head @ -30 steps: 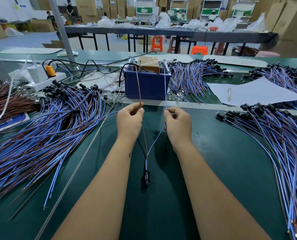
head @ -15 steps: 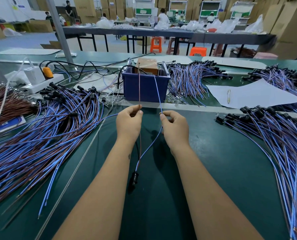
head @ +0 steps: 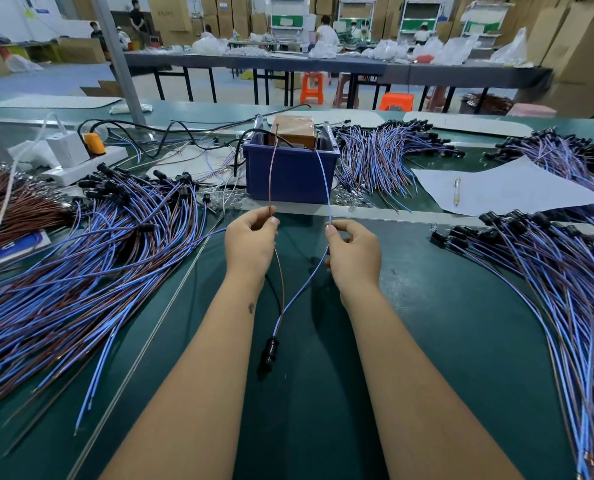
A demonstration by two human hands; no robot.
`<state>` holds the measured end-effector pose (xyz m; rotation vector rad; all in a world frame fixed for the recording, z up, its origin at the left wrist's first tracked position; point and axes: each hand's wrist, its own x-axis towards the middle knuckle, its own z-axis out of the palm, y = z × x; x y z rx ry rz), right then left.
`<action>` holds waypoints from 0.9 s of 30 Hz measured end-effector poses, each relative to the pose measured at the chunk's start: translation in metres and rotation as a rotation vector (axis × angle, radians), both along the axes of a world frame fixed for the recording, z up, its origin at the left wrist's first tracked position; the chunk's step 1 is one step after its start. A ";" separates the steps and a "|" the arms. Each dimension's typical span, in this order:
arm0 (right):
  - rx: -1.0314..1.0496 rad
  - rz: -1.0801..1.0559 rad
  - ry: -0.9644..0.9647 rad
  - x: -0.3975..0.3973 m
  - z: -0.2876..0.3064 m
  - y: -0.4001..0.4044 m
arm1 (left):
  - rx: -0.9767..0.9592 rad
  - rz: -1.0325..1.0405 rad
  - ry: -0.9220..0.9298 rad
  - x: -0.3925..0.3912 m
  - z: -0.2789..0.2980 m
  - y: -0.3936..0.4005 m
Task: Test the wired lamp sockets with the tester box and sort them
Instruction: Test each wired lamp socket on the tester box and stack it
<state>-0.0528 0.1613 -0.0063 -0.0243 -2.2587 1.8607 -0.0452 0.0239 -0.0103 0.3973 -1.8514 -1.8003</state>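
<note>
Table (head: 427, 341): green work surface under both forearms.
Left heap (head: 81, 258): wide spread of blue and brown wired sockets.
Right heap (head: 565, 282): similar spread along the right edge.
Blue bin (head: 290, 174): behind the hands, holding the brown tester box (head: 294, 129).
Left hand (head: 250, 242): fingers curled, thumb and forefinger pinching the brown wire (head: 272, 174), whose tip reaches up to the tester box.
Right hand (head: 354, 251): fingers curled, pinching the blue wire (head: 325, 181), which rises toward the bin's right rim.
Lamp socket (head: 270, 349): black, hanging from both wires between the forearms, just above the table.
</note>
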 end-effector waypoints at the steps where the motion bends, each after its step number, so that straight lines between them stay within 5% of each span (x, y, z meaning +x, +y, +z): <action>1: -0.004 -0.004 0.000 0.001 0.000 0.000 | 0.014 0.004 0.001 0.000 0.000 0.000; 27: -0.018 -0.009 0.033 0.004 0.001 0.002 | 0.098 0.050 -0.006 0.009 0.005 0.002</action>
